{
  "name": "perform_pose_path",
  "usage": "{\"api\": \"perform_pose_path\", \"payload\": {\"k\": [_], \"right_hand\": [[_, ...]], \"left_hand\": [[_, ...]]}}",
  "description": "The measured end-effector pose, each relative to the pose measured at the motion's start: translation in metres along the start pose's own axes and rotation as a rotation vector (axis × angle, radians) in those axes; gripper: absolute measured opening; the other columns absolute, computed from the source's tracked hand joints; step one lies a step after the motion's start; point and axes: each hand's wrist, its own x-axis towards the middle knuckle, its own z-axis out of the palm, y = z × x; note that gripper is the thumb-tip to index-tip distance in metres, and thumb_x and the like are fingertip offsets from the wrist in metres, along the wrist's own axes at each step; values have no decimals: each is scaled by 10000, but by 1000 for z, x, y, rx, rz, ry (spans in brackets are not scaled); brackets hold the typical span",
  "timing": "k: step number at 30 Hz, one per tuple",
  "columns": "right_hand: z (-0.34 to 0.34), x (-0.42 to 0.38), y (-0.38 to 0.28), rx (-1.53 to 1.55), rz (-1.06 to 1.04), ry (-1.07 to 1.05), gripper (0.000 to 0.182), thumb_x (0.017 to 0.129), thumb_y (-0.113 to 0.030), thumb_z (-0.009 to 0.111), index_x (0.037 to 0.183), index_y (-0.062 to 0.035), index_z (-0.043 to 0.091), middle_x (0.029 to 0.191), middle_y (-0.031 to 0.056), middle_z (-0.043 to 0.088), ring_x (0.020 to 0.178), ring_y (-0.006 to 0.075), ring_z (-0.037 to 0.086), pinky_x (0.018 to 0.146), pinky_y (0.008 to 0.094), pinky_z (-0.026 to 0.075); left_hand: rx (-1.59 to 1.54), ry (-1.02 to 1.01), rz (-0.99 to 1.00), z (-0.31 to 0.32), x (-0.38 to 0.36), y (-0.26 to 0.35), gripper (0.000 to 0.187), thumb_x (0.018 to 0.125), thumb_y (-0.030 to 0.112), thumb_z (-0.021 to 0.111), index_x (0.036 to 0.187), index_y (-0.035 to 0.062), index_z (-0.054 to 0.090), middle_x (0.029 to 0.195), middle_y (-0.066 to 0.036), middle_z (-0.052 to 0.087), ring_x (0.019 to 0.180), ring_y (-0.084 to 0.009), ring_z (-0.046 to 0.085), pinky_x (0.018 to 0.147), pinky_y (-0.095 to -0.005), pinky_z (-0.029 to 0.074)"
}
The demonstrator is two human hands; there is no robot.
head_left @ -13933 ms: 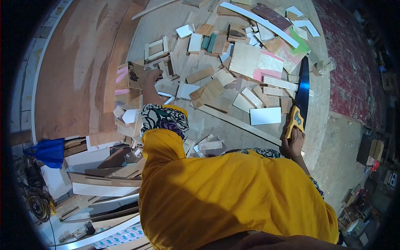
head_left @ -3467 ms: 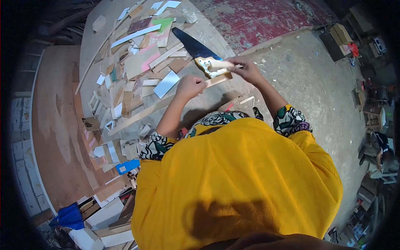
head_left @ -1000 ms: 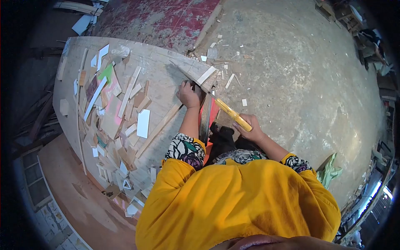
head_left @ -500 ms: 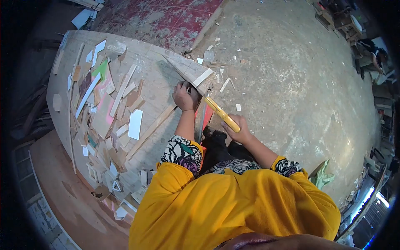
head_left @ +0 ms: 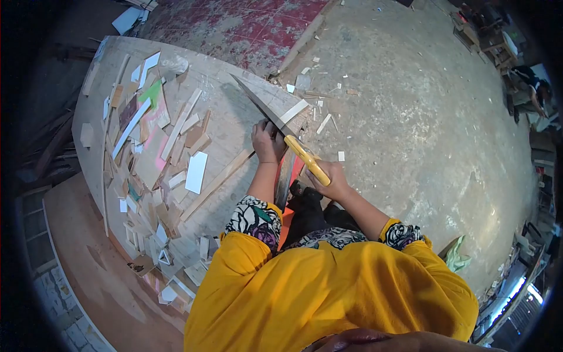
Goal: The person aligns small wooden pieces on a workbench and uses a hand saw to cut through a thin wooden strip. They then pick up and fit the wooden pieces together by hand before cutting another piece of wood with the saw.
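My right hand is wrapped round the yellow handle of a handsaw. The saw's long dark blade slants up and left over the corner of a wooden worktable. A narrow wooden strip lies across the tabletop, and its pale end shows beyond the blade. Pressed on the strip beside the blade, my left hand has its fingers curled; they are partly hidden. The blade crosses the strip between that hand and the pale end.
Wood and white board offcuts cover the table's left side. Small scraps litter the concrete floor to the right. A brown board lies at lower left. Another person is at far right, and a pale green bag lies at lower right.
The saw has moved forward and left across the strip, with my right hand on its handle. More of the blade shows. My left hand stays on the strip, and the view has shifted slightly.
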Motion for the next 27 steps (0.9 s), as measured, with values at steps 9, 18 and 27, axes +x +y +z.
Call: {"api": "perform_pose_path", "payload": {"k": [9, 18, 27], "right_hand": [[-20, -42, -6, -20, 130, -17, 120, 765, -119, 641, 724, -37, 564, 617, 167, 540, 560, 357, 554, 498, 378, 426], [-11, 13, -2, 68, 240, -12, 163, 793, -137, 616, 725, -2, 556, 621, 179, 529, 515, 309, 527, 493, 364, 408], [-42, -56, -18, -57, 139, -54, 113, 788, -123, 617, 756, -20, 582, 623, 184, 538, 548, 343, 566, 502, 380, 431]], "left_hand": [[8, 64, -29, 5, 2, -1, 121, 653, 81, 612, 768, 43, 620, 804, -118, 544, 819, -321, 520, 729, -408, 429], [-106, 73, -43, 1, 5, 4, 113, 638, 94, 666, 715, 44, 599, 768, -121, 514, 779, -323, 506, 697, -410, 421], [-51, 21, -19, 1, 8, -1, 133, 644, 79, 651, 749, 28, 589, 791, -129, 507, 804, -332, 496, 710, -426, 415]]}}
